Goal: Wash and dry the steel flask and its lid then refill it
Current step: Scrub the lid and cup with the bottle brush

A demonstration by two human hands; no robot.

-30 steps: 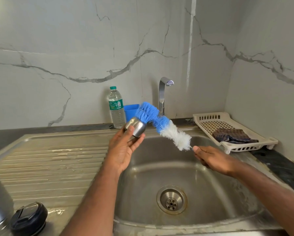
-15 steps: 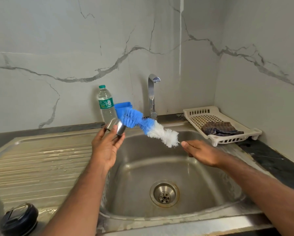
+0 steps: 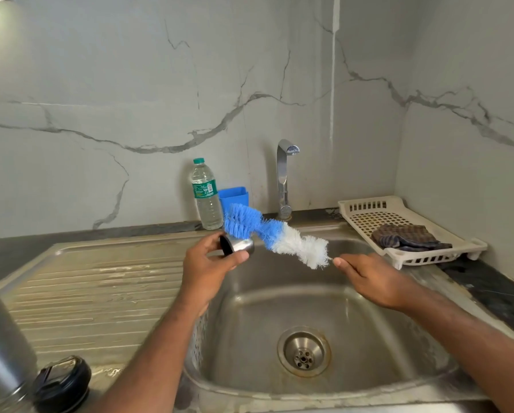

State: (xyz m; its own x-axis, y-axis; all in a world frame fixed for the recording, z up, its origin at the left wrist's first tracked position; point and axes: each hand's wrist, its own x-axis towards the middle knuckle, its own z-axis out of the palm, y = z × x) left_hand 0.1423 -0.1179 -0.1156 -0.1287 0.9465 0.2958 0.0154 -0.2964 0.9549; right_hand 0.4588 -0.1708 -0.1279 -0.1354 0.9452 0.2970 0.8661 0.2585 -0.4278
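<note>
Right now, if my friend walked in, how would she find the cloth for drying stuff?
Start at the steel sink and look to its right, against the marble corner, where a white slotted plastic tray sits on the dark counter. The cloth lies crumpled inside that tray. It is the only fabric there, dark and checked in brown and grey, and nothing else lies in the tray with it.

— Where are things from the left hand's fingers (image 3: 217,248)?
— The brush (image 3: 275,235) is just right of them, the sink (image 3: 354,308) below.
— And behind?
— The bottle (image 3: 205,193) and the tap (image 3: 284,177). The rack (image 3: 366,205) with a cloth (image 3: 407,237) in it stands far right.
</note>
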